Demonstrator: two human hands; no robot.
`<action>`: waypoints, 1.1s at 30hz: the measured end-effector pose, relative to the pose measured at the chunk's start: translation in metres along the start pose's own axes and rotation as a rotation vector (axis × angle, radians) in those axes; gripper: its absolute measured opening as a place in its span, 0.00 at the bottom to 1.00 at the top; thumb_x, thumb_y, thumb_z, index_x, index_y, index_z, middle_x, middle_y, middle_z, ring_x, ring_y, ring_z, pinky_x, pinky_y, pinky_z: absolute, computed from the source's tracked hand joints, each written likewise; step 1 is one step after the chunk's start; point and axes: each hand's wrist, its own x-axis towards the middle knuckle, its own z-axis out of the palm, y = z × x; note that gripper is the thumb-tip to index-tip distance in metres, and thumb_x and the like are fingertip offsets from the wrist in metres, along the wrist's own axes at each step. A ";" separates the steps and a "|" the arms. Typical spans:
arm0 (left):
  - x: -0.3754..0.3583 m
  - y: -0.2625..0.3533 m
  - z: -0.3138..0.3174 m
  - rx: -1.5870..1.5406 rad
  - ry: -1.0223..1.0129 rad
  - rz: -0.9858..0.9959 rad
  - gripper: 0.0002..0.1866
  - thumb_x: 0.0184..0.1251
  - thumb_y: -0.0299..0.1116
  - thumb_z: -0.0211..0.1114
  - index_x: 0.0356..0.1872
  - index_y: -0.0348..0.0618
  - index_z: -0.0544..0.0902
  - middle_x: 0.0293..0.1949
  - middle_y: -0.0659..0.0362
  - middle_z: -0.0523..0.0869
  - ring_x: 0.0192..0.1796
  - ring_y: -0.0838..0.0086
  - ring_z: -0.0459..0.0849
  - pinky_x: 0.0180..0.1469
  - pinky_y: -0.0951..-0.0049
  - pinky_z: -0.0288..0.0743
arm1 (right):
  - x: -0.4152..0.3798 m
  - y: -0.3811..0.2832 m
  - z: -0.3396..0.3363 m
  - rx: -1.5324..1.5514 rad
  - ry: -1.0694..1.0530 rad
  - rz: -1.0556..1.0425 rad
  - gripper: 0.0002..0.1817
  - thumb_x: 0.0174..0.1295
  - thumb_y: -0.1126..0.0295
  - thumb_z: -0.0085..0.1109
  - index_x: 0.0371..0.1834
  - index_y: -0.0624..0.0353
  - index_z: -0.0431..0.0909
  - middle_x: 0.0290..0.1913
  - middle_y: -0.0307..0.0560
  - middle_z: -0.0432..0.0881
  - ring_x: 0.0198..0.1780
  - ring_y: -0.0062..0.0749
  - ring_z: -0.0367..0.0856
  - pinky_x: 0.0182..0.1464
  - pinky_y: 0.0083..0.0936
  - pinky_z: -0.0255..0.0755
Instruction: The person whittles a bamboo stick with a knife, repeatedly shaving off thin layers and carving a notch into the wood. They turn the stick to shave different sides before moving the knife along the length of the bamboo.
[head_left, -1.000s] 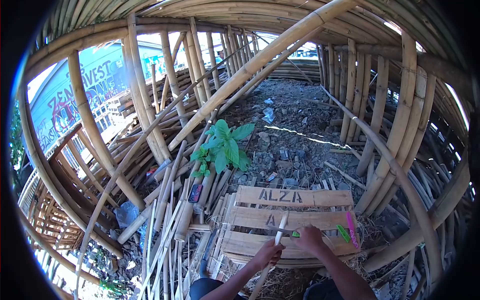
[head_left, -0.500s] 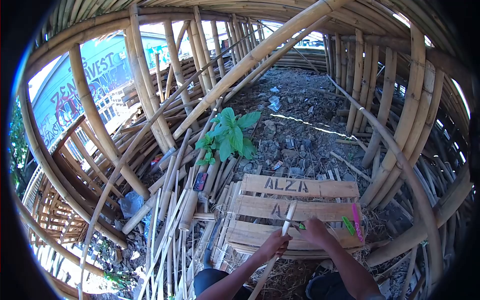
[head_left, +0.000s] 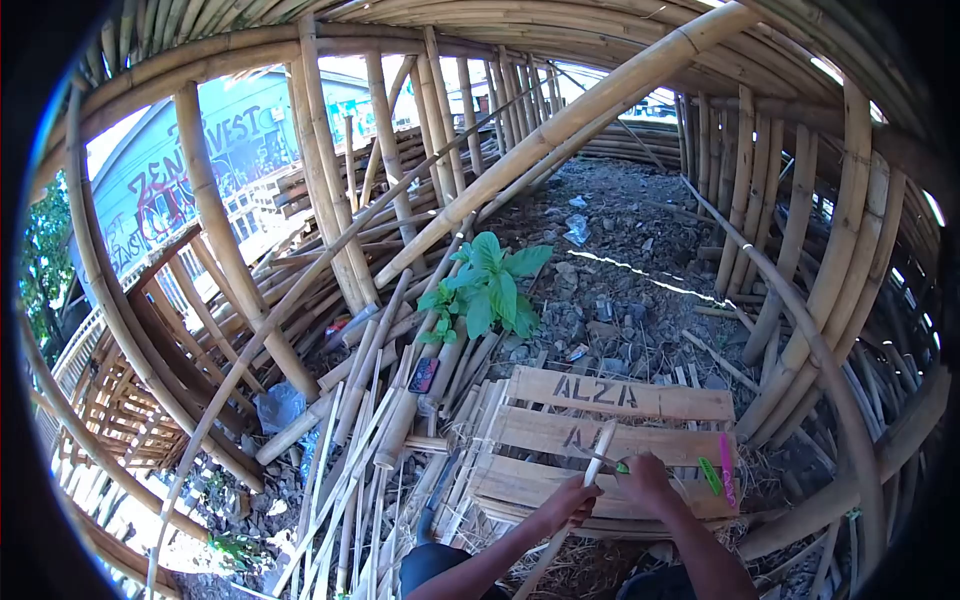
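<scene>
My left hand (head_left: 571, 503) is closed around a pale bamboo strip (head_left: 604, 443), which slants up from my lap over a wooden slatted crate (head_left: 628, 400). My right hand (head_left: 646, 480) grips a knife (head_left: 622, 467) with a green handle. Its thin blade lies against the strip, a little above my left hand. On the crate's right side rest a bright green object (head_left: 710, 476) and a pink object (head_left: 727, 468); their kinds are too small to make out. Dark lettering marks the crate's slats.
Cut bamboo poles and thin strips (head_left: 345, 470) lie to the left, with a phone-like dark red object (head_left: 423, 375) on one pole. A leafy plant (head_left: 490, 285) grows beyond them. Bamboo posts (head_left: 860, 300) and a long diagonal pole (head_left: 560, 125) frame the stony ground.
The view has tilted slightly, so the scene sits lower and farther right. Both hands keep their grips, and the blade stays at the strip near its upper end.
</scene>
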 end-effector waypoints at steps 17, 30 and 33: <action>-0.007 0.008 0.007 0.001 -0.019 -0.018 0.11 0.66 0.31 0.57 0.32 0.49 0.61 0.13 0.71 0.60 0.10 0.87 0.56 0.09 0.81 0.47 | -0.003 -0.007 -0.005 0.171 -0.005 -0.082 0.14 0.56 0.60 0.58 0.28 0.61 0.82 0.25 0.60 0.80 0.30 0.56 0.80 0.36 0.45 0.75; -0.011 0.010 0.006 -0.059 -0.045 0.005 0.10 0.66 0.31 0.57 0.33 0.50 0.62 0.13 0.71 0.59 0.10 0.87 0.55 0.10 0.82 0.46 | -0.007 -0.012 -0.015 0.026 -0.046 0.003 0.17 0.52 0.55 0.61 0.25 0.61 0.82 0.23 0.58 0.80 0.30 0.51 0.82 0.36 0.43 0.76; -0.010 0.010 0.006 -0.047 -0.034 -0.009 0.10 0.65 0.31 0.56 0.33 0.50 0.62 0.13 0.71 0.59 0.10 0.87 0.55 0.10 0.82 0.46 | -0.006 -0.009 -0.013 -0.009 -0.049 0.018 0.15 0.51 0.57 0.61 0.24 0.60 0.82 0.24 0.57 0.81 0.30 0.50 0.82 0.37 0.43 0.76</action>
